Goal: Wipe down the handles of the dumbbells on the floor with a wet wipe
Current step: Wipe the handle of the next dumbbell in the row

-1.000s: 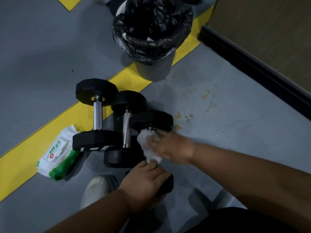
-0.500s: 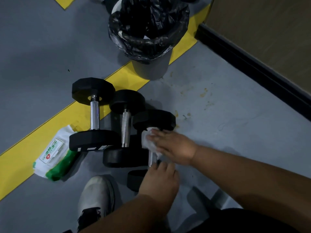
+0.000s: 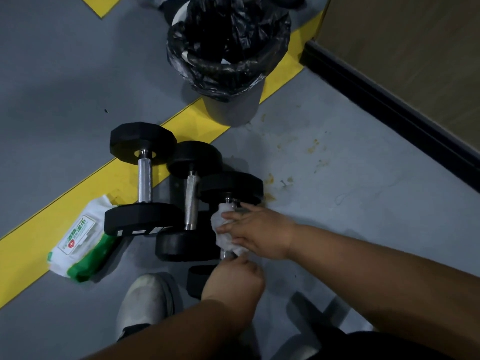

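three dumbbells lie side by side on the grey floor [image 3: 363, 193], partly over the yellow stripe [image 3: 85, 193]. work is on the right dumbbell [image 3: 231, 187]. right hand [image 3: 259, 231] lies over its handle with the wet wipe [image 3: 223, 236] wrapped under the fingers, fingers mostly straight, pressing. left hand [image 3: 233, 279] curls over the near head of that dumbbell, steadying it; that head is mostly hidden.

risks, as judged: round heads could let the dumbbell roll sideways under the wiping push if the left hand eases, knocking the middle dumbbell [image 3: 191, 201] it sits just beside. the wipe is bunched, so the handle's underside may get missed. fingers near the far head could get pinched.

orientation: handle's long axis runs away from the person, near head by the shoe [image 3: 145, 302], far head toward the bin [image 3: 228, 55]. left dumbbell [image 3: 144, 178] and middle one lie roughly parallel. wipe pack [image 3: 80, 240] touches the left dumbbell's near head.
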Tool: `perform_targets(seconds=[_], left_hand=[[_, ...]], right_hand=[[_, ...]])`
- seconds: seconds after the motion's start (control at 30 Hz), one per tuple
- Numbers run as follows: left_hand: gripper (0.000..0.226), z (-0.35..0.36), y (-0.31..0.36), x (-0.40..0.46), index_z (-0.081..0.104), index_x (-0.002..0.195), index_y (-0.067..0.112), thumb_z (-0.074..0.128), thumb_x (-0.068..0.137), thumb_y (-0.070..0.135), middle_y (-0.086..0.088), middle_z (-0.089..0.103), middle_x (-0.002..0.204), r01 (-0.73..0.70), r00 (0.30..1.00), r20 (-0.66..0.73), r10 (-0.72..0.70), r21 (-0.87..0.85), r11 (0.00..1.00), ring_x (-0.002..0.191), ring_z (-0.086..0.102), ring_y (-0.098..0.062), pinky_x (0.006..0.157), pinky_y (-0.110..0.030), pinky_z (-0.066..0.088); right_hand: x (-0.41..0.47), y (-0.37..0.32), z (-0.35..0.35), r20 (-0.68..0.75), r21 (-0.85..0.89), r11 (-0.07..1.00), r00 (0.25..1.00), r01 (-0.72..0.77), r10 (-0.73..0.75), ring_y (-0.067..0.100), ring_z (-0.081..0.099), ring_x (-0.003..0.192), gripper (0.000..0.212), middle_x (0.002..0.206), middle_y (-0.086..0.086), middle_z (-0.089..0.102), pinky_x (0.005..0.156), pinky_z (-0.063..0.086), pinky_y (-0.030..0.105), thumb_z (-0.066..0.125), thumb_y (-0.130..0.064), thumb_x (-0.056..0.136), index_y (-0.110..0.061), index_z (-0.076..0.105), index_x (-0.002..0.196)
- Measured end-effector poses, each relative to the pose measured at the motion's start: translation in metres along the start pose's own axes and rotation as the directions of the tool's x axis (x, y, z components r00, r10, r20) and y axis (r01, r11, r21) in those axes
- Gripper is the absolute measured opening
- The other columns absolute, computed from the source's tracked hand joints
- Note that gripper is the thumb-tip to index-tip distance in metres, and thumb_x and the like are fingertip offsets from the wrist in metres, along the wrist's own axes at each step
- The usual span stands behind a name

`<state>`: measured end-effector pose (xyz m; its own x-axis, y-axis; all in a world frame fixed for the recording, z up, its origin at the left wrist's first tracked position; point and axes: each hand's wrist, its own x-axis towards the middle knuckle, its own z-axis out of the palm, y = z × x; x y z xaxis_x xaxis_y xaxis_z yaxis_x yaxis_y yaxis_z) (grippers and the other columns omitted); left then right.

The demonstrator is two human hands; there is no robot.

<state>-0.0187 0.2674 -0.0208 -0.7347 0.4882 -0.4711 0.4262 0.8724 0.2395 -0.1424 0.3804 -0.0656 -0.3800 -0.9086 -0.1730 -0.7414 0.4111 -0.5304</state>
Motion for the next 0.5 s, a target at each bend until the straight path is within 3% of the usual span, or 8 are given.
perform_targets(seconds=[0.03,0.1,0.2,0.3,0.4,0.5], left_hand=[[0.027,0.002,-0.006,-0.004,0.06,0.058,0.023,0.079,0.04,0.017,0.004,0.059,0.059,-0.047,0.998,-0.033,0.046,-0.044,0.998,0.068,0.059,-0.02,0.056,-0.025,0.039],[0.024,0.007,-0.016,-0.008,0.056,0.056,0.026,0.074,0.041,0.021,0.009,0.054,0.056,-0.1,0.985,-0.151,0.089,-0.065,0.993,0.06,0.053,-0.015,0.052,-0.024,0.026],[0.01,0.012,-0.033,-0.018,0.06,0.072,0.027,0.066,0.065,0.024,0.008,0.059,0.07,-0.165,0.943,-0.315,0.111,-0.151,0.975,0.068,0.052,-0.018,0.053,-0.026,0.034],[0.026,0.016,-0.049,-0.027,0.068,0.097,0.023,0.065,0.071,0.027,0.007,0.065,0.09,-0.229,0.924,-0.353,0.149,-0.198,0.953,0.077,0.056,-0.021,0.058,-0.032,0.043],[0.034,0.02,-0.052,-0.026,0.068,0.107,0.017,0.066,0.075,0.028,0.002,0.067,0.099,-0.26,0.903,-0.391,0.179,-0.166,0.951,0.082,0.057,-0.025,0.061,-0.036,0.048],[0.038,0.025,-0.052,-0.027,0.066,0.115,0.015,0.068,0.081,0.03,0.0,0.066,0.104,-0.282,0.876,-0.441,0.194,-0.143,0.949,0.084,0.057,-0.025,0.064,-0.036,0.05]], right_hand=[[0.005,-0.002,-0.003,0.001,-0.004,1.0,1.0,0.016,-0.016,0.007,0.025,0.147,0.035,0.15,-0.007,0.046,0.122,0.005,0.035,0.046,-0.025,0.103,-0.02,0.056,0.136],[0.015,0.0,-0.009,0.032,-0.015,0.999,0.999,0.039,-0.039,0.012,0.028,0.146,0.032,0.15,-0.004,0.047,0.121,0.014,0.035,0.048,-0.024,0.102,-0.015,0.062,0.129],[0.018,0.012,-0.002,-0.004,0.037,0.998,0.998,-0.058,0.058,0.022,0.028,0.147,0.043,0.157,0.007,0.036,0.113,0.034,0.045,0.042,-0.028,0.1,-0.014,0.05,0.14],[-0.005,0.001,0.026,-0.03,-0.017,1.0,0.999,-0.022,0.021,0.02,0.022,0.149,0.048,0.159,0.0,0.032,0.117,0.026,0.053,0.028,-0.038,0.101,-0.031,0.031,0.148],[-0.024,-0.006,0.028,-0.008,0.034,0.994,0.995,0.104,-0.104,0.006,0.014,0.15,0.048,0.156,-0.004,0.038,0.122,0.009,0.043,0.04,-0.026,0.103,-0.027,0.034,0.151],[-0.004,0.01,0.015,-0.091,-0.032,0.999,0.996,0.004,-0.007,0.012,0.023,0.148,0.052,0.158,0.001,0.034,0.12,0.02,0.043,0.038,-0.027,0.1,-0.022,0.033,0.152]])
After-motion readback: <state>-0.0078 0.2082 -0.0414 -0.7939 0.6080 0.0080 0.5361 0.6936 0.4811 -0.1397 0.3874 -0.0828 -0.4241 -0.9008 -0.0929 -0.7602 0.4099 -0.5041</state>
